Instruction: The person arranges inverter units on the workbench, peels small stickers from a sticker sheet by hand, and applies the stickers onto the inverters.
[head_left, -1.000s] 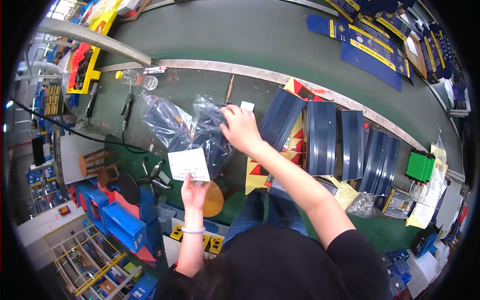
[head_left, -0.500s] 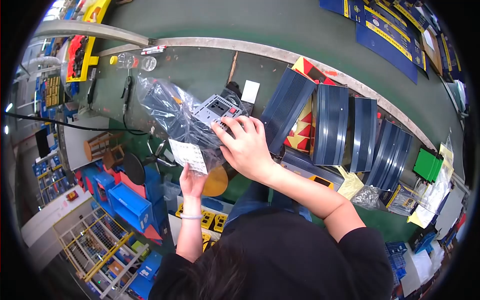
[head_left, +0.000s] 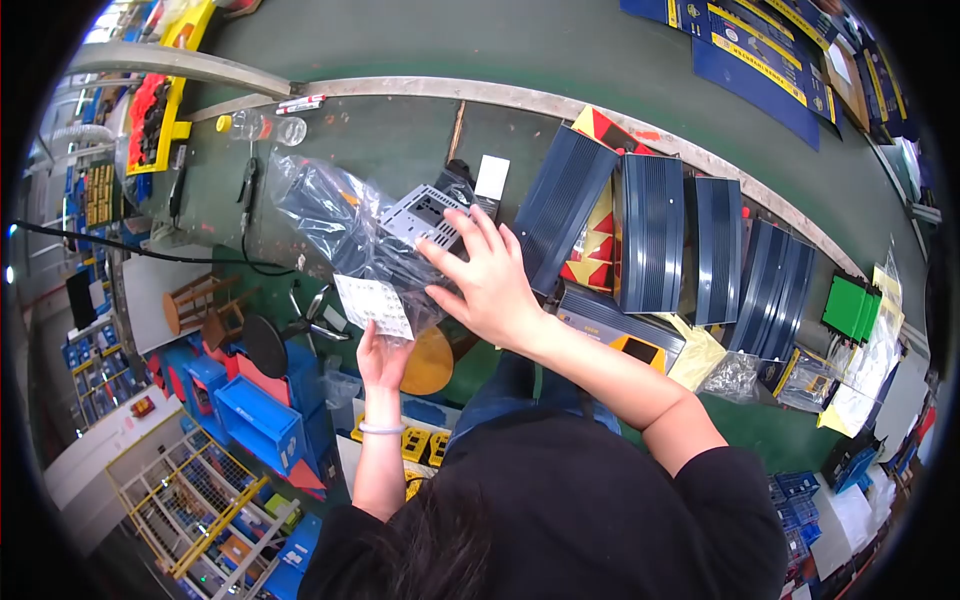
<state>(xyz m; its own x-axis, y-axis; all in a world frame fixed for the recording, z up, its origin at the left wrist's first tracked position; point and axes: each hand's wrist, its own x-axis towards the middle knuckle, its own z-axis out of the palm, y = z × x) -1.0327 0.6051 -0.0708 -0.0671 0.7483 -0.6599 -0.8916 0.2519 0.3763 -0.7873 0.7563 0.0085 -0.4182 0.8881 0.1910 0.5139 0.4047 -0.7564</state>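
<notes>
My left hand [head_left: 383, 362] pinches the lower edge of a white sheet of small round stickers [head_left: 374, 306]. Above it lies a device with a grey slotted end panel [head_left: 418, 215], its body wrapped in a clear plastic bag [head_left: 325, 215]. My right hand [head_left: 492, 285] is over the panel's near right side, fingers spread, with fingertips at the panel's edge. Part of the panel is hidden behind those fingers. Whether a sticker is on a fingertip is too small to tell.
Several dark blue finned housings [head_left: 651, 235] lie in a row to the right. A white card [head_left: 491, 178], a plastic bottle [head_left: 245, 125], markers [head_left: 301, 103] and cutters [head_left: 248, 180] are on the bench. Green blocks [head_left: 851, 308] sit far right.
My right hand has shifted slightly, its fingers now covering the panel's red switch. My left hand still holds the sheet. The whole view has shifted a little.
</notes>
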